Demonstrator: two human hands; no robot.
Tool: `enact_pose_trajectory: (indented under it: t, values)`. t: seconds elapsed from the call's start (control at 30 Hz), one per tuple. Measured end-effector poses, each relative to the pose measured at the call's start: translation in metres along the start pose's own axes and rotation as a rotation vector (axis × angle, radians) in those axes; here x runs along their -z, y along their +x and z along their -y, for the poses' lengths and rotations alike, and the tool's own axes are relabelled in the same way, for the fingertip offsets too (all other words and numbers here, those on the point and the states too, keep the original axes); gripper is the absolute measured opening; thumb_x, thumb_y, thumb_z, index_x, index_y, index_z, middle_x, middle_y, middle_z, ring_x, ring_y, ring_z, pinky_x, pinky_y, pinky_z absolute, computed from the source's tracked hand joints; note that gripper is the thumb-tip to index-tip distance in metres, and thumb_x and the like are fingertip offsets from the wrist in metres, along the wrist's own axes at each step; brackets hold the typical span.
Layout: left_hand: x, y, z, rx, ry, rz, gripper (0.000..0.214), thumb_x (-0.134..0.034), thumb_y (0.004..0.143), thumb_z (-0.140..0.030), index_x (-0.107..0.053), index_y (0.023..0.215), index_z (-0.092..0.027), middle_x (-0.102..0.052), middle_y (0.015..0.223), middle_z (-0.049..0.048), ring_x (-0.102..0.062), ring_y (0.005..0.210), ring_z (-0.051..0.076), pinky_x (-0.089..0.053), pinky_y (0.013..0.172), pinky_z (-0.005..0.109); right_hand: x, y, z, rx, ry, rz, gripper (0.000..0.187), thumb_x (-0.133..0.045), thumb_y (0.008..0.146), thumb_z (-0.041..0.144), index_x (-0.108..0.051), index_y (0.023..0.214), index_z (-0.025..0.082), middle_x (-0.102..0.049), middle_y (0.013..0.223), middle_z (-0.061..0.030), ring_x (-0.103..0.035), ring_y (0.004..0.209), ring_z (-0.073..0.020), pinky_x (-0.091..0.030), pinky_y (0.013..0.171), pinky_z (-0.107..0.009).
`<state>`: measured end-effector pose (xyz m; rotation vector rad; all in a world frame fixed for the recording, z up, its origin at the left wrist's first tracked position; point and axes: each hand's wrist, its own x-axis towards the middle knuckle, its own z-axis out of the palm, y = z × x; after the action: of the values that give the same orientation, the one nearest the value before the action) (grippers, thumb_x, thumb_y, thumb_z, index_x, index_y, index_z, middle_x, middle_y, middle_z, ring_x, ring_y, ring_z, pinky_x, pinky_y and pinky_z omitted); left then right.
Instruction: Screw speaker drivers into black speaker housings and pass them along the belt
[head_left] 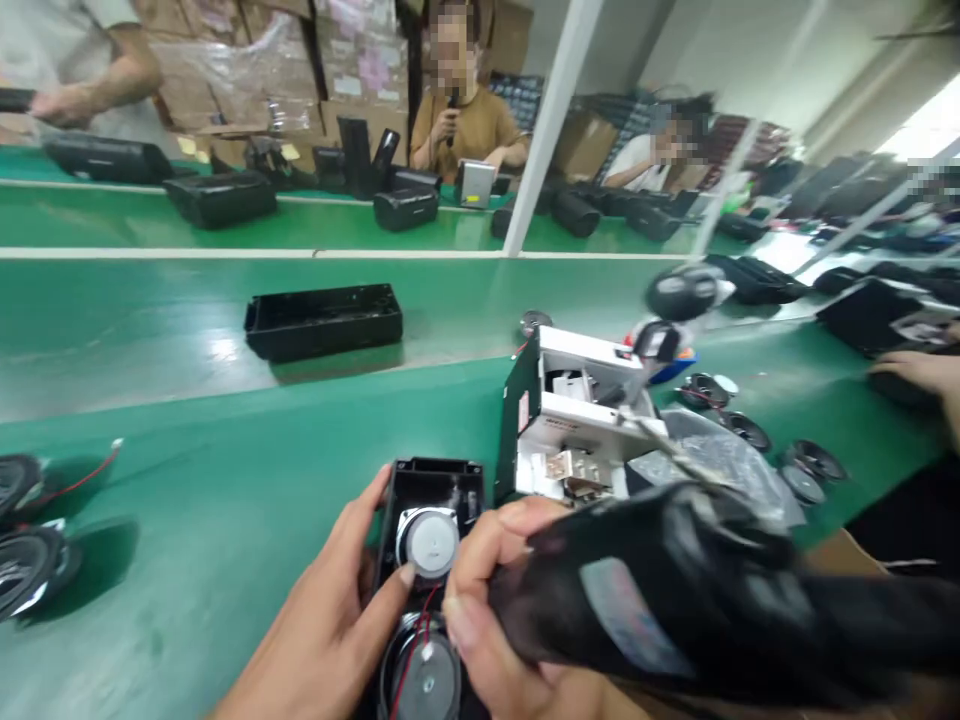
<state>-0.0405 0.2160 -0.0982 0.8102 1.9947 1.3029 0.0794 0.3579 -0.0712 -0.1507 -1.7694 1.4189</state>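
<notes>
My left hand is closed around the left side of a black speaker housing, its thumb by a round speaker driver. A second driver with red wires sits nearer to me in the housing. My right hand grips a thick black electric screwdriver with a shiny label. It is tilted over the housing's right side, and its tip is hidden behind my fingers. A screw feeder box with an open white top stands just beyond my right hand.
A black housing shell lies on the green bench ahead. Loose speaker drivers with wires lie at left, others at right near a plastic bag. A co-worker's hand shows at the right edge. People sit across the bench.
</notes>
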Motion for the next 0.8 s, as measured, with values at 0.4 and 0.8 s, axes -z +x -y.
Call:
enact_pose_trajectory:
  t: [0.4,0.8]
  values:
    - [-0.004,-0.002,-0.004,0.048,-0.116,-0.103,0.070,-0.049,0.112,-0.060,-0.032,0.177,-0.040,-0.034,0.186,0.0052,-0.032,0.170,0.043,-0.024,0.138,0.074,0.066,0.052,0.045,0.175,-0.031,-0.434,0.028,-0.065,0.103,0.025,-0.056,0.076,0.022,-0.042,0.062,0.0058,-0.045,0.049,-0.0108,-0.047,0.053,-0.030]
    - [0.004,0.008,0.000,0.042,-0.164,-0.120,0.071,-0.053,0.110,-0.050,-0.030,0.176,-0.035,-0.039,0.181,0.0107,-0.055,0.155,0.041,-0.039,0.131,0.070,0.072,0.056,0.042,-0.018,-0.066,-0.402,0.057,-0.078,0.099,0.015,-0.056,0.149,0.031,-0.058,0.068,0.0093,-0.053,0.049,-0.0143,-0.050,0.049,-0.029]
